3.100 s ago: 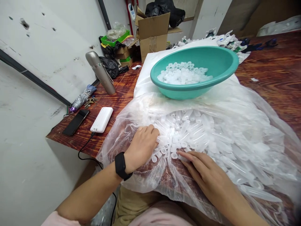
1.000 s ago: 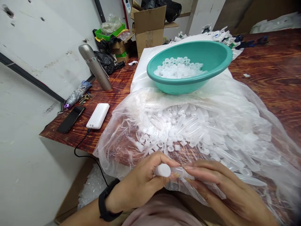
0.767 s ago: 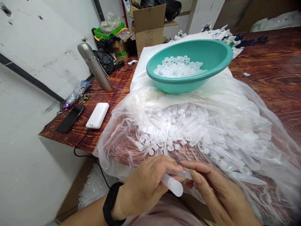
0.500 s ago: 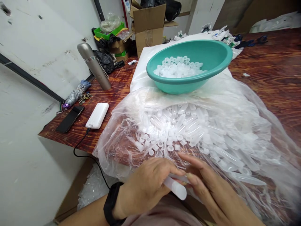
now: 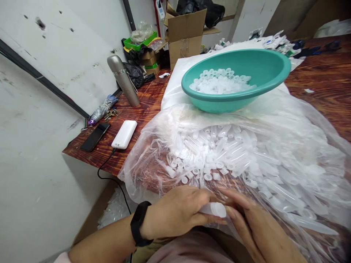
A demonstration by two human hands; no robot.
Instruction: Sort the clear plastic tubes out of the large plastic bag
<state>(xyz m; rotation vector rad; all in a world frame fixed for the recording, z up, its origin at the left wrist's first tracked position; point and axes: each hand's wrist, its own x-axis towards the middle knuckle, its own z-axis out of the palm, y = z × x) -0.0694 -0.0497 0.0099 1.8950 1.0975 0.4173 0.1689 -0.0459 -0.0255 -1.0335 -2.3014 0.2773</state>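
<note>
a scuffed white wall (image 5: 55,44) meets a dark wood-grain table (image 5: 326,91) under even light.

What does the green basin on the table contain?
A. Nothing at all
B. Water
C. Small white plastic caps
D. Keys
C: the green basin holds a heap of small white plastic caps, like the loose ones lying on the clear plastic sheet in front of it.

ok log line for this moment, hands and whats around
left hand: grips capped tube | right hand: fingertips on tube | beyond: clear tubes on plastic sheet | teal basin: white caps
</note>
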